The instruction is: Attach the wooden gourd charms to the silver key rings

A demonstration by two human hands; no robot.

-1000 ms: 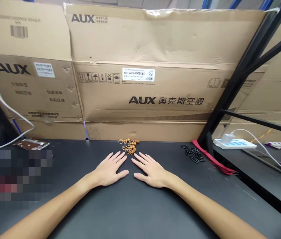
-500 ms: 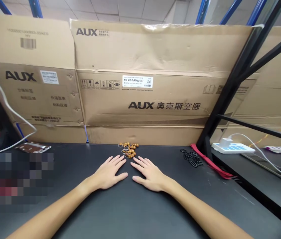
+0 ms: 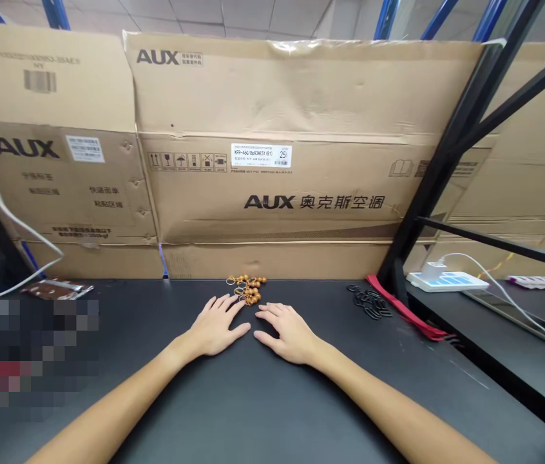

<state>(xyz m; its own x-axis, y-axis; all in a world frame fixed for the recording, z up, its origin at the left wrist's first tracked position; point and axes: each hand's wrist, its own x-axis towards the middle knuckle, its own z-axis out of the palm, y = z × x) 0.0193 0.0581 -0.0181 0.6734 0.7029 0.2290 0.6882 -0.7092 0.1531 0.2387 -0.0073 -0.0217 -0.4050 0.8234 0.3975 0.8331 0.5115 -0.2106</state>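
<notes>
My left hand [image 3: 216, 327] lies flat on the black table [image 3: 263, 399], fingers stretched out and empty. My right hand [image 3: 286, 330] rests palm down beside it, fingers slightly curled at the tips, holding nothing. Both sets of fingertips point at a small pile of golden-brown beads with metal rings [image 3: 247, 287], which sits just beyond them near the back of the table. The left fingertips almost reach the pile.
Large AUX cardboard boxes [image 3: 272, 148] wall off the back. Black rings [image 3: 370, 301] and a red strap [image 3: 405, 310] lie at the right by a black rack post [image 3: 434, 174]. A white power strip [image 3: 447, 281] sits further right. A brown packet [image 3: 57, 289] lies at the left.
Both hands have slid a little forward towards the bead pile and the right fingers have curled slightly. The view has shifted a bit.
</notes>
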